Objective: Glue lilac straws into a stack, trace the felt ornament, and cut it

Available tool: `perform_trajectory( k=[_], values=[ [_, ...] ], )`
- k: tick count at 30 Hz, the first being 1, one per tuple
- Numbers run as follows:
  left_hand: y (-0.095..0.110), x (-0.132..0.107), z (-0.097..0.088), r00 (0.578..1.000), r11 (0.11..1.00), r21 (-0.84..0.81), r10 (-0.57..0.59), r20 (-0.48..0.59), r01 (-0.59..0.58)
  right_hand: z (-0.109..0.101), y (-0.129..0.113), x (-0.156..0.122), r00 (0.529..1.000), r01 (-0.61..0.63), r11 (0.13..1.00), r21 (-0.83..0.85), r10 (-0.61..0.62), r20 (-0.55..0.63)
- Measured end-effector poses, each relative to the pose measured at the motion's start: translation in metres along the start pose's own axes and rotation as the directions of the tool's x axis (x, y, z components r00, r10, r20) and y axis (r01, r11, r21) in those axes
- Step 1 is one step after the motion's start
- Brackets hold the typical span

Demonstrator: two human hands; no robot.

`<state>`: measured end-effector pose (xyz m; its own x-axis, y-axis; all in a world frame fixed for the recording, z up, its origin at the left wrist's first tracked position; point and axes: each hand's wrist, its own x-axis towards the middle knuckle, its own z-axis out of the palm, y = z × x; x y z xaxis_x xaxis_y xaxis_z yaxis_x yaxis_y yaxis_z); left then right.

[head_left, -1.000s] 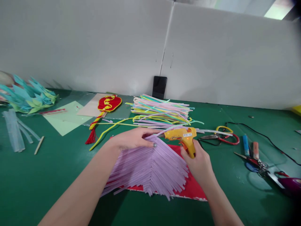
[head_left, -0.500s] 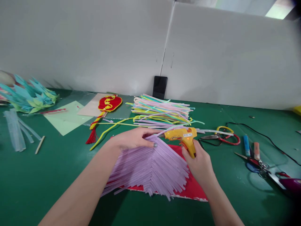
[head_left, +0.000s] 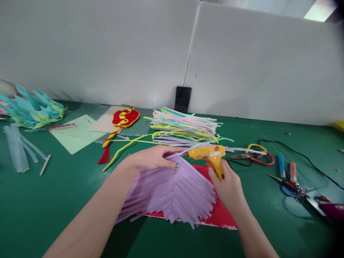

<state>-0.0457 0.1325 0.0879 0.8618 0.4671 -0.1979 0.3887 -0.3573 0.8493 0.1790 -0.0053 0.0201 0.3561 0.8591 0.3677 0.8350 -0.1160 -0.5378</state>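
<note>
My left hand [head_left: 153, 157] grips the top of a feather-like piece made of lilac pipe cleaners [head_left: 174, 190], its thumb pressed on the upper part. The strips slant down both ways from a middle seam. My right hand [head_left: 228, 182] is wrapped round the handle of a yellow glue gun [head_left: 208, 154], a small orange light showing on its side. The gun's nozzle points left, close to the top of the lilac piece; whether it touches is hidden by the strips. Beneath lies a red board [head_left: 220, 215] with a ragged white edge.
Behind my hands lies a pile of pastel pipe cleaners [head_left: 185, 123], with a black phone [head_left: 183, 99] leaning on the wall. A red-yellow fan ornament [head_left: 125, 118] and teal flowers [head_left: 34, 109] are to the left. Red-and-yellow-handled scissors [head_left: 262, 157], markers [head_left: 281, 166] and a cord [head_left: 298, 152] lie right.
Almost nothing differs. Both hands, the lilac piece and the glue gun hold nearly the same places; the view has shifted very slightly.
</note>
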Motion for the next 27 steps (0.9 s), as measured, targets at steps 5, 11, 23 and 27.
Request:
perform_trajectory(
  k=[5, 11, 23, 27],
  values=[
    [-0.0012, -0.0004, -0.0002, 1.000, 1.000, -0.008, 0.003, 0.006, -0.003, 0.0006, 0.0006, -0.0001, 1.000, 0.008, 1.000, -0.014, -0.008, -0.003],
    [-0.0018, -0.0008, -0.0013, 1.000, 1.000, -0.005, -0.022, -0.011, 0.022, 0.0001, 0.0004, -0.0005, 1.000, 0.012, 1.000, -0.013, -0.012, -0.016],
    [0.0044, -0.0058, -0.0059, 0.998, 0.996, 0.062, -0.055, -0.039, 0.058, -0.0008, 0.0014, -0.0004, 1.000, -0.013, 1.000, -0.017, 0.013, -0.020],
    [0.0044, -0.0065, -0.0068, 0.997, 0.996, 0.050, -0.065, -0.048, 0.067, -0.0010, 0.0015, -0.0001, 1.000, 0.001, 1.000, -0.011, -0.001, -0.025]
  ],
)
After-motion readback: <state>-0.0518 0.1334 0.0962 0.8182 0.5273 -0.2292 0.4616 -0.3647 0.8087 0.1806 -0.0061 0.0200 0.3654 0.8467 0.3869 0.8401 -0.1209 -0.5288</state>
